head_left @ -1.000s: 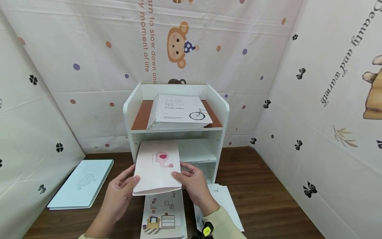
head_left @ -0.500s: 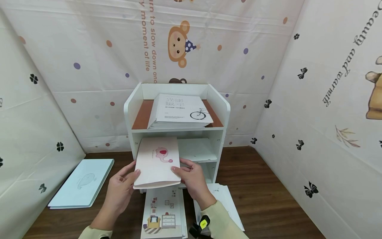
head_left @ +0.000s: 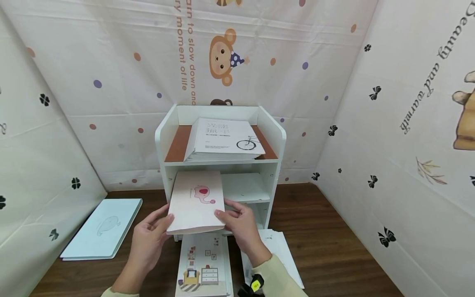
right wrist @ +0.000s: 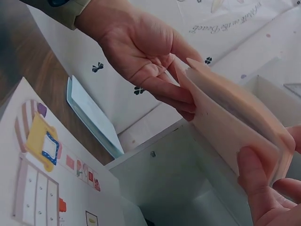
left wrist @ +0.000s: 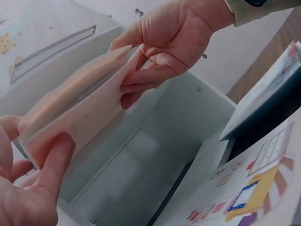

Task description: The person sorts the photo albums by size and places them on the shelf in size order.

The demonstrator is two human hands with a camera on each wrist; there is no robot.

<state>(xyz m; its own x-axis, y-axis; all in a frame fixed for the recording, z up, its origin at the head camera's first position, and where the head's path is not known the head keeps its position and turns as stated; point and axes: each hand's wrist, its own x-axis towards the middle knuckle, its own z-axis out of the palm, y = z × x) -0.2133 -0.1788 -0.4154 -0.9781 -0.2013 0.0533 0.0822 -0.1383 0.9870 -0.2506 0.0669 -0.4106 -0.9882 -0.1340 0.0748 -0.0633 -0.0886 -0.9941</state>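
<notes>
A pale pink notebook [head_left: 196, 206] with a red and pink elephant on its cover lies face up between my hands, its far end within the middle compartment of the white shelf unit [head_left: 273, 185]. My left hand [head_left: 148, 237] grips its left edge, thumb on the cover and fingers beneath. On the opposite edge my right hand [head_left: 243, 231] pinches it the same way. Seen from the left wrist, the notebook [left wrist: 89, 113] gapes slightly along its near edge. Below it, a booklet [head_left: 205, 255] printed with a yellow armchair and drawers lies in front of the unit.
On the unit's top shelf lies a stack of white books [head_left: 226, 140], the uppermost with a bicycle drawing. A light blue whale notebook [head_left: 105, 227] rests at the left of the brown table [head_left: 326, 247]. White papers [head_left: 280, 251] lie partly under my right forearm. Printed cloth walls [head_left: 289, 82] enclose the table.
Both hands have moved the pink notebook a little forward, toward the shelf unit, during the first half second. Since then it has hardly moved, and the grip on both edges is the same.
</notes>
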